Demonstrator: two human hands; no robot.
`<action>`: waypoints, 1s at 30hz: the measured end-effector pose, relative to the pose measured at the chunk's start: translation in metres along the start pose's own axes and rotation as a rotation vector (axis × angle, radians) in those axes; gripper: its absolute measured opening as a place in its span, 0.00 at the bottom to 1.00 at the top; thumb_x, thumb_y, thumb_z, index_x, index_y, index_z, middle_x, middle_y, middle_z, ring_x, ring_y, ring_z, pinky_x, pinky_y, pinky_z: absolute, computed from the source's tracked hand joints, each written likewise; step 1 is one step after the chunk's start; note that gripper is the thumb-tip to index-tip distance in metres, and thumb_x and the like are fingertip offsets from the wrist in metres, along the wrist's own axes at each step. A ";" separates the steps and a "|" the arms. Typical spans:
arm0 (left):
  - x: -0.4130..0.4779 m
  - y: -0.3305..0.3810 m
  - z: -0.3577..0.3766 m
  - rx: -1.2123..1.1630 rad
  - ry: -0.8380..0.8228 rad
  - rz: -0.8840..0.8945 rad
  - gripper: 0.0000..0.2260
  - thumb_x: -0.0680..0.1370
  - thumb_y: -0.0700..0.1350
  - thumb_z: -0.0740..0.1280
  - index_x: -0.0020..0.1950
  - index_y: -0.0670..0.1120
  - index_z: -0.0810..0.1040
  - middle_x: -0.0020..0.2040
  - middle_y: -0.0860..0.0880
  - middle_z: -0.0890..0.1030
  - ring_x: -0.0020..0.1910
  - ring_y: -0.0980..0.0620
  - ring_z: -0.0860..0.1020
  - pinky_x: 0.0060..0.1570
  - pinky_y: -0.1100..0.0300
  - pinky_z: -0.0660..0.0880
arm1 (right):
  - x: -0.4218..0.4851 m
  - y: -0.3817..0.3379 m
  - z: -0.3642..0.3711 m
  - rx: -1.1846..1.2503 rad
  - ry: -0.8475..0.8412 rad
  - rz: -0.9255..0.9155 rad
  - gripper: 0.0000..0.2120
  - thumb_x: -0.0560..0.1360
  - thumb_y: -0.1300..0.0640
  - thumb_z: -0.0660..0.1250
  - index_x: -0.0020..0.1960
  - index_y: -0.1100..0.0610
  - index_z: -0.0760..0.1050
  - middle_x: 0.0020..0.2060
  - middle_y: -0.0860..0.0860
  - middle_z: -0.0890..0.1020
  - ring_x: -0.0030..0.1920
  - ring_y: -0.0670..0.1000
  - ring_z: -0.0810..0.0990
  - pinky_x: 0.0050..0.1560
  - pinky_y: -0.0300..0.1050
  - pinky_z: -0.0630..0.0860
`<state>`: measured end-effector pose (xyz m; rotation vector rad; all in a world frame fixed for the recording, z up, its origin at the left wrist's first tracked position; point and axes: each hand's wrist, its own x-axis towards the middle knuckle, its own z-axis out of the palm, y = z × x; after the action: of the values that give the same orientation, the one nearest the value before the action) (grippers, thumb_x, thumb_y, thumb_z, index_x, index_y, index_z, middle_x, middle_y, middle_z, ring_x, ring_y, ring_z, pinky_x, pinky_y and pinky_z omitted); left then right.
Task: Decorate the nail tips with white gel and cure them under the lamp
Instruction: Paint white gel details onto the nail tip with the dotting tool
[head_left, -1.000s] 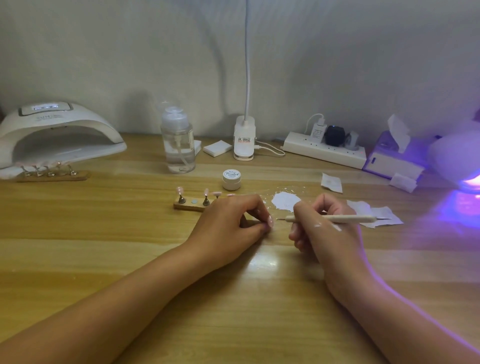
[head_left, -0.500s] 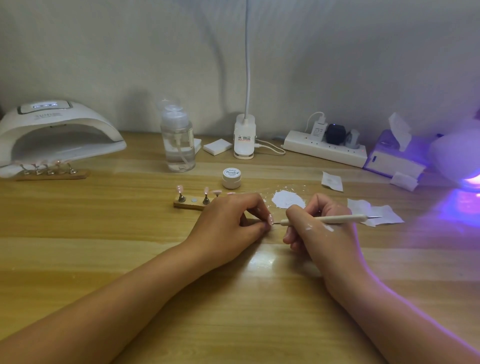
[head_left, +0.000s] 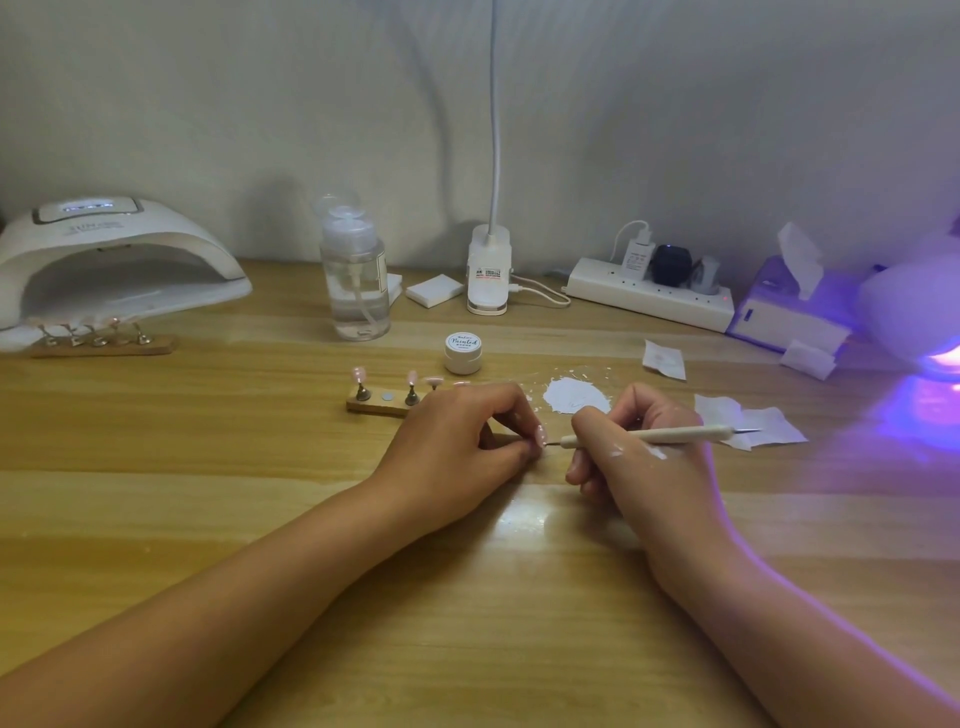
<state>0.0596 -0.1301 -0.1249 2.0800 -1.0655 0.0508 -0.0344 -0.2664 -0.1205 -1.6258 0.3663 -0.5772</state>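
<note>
Near the frame's centre, the left hand (head_left: 457, 441) pinched a nail tip (head_left: 540, 435) between thumb and curled forefinger. Just right of it, the right hand (head_left: 639, 457) gripped a dotting pen (head_left: 660, 435), its point touching the tip.

A pale pink nail tip (head_left: 540, 435) sits mid-surface in the grip of the left hand (head_left: 457, 441). At its 3 o'clock the right hand (head_left: 639, 457) holds a thin dotting pen (head_left: 649, 435) level, metal point at the tip (touching or nearly). A wooden stand (head_left: 382, 402) of upright pink tips is at 11 o'clock, the lidded white gel pot (head_left: 463, 353) at 12 and the arched white lamp (head_left: 114, 260) far off at 10.
</note>
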 end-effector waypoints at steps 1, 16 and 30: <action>0.000 0.000 0.000 0.003 0.000 0.001 0.09 0.73 0.44 0.73 0.40 0.58 0.78 0.36 0.71 0.78 0.31 0.60 0.74 0.33 0.70 0.64 | 0.000 0.000 0.000 0.003 0.006 0.002 0.09 0.62 0.57 0.66 0.30 0.54 0.66 0.23 0.58 0.79 0.21 0.47 0.73 0.23 0.33 0.67; 0.000 0.002 -0.001 0.012 0.011 0.033 0.12 0.73 0.44 0.74 0.38 0.60 0.75 0.33 0.73 0.76 0.30 0.62 0.74 0.33 0.72 0.64 | 0.001 0.002 -0.001 0.018 0.014 -0.009 0.08 0.64 0.56 0.67 0.31 0.53 0.68 0.25 0.57 0.82 0.23 0.47 0.77 0.25 0.36 0.72; -0.001 0.002 -0.001 -0.002 0.009 0.027 0.10 0.73 0.43 0.74 0.39 0.58 0.77 0.35 0.73 0.76 0.30 0.62 0.73 0.33 0.71 0.64 | 0.001 0.003 0.000 0.012 0.011 -0.017 0.08 0.64 0.56 0.67 0.33 0.55 0.68 0.26 0.57 0.82 0.24 0.47 0.77 0.25 0.36 0.72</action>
<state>0.0578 -0.1296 -0.1236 2.0615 -1.0883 0.0723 -0.0332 -0.2673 -0.1237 -1.6164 0.3568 -0.6005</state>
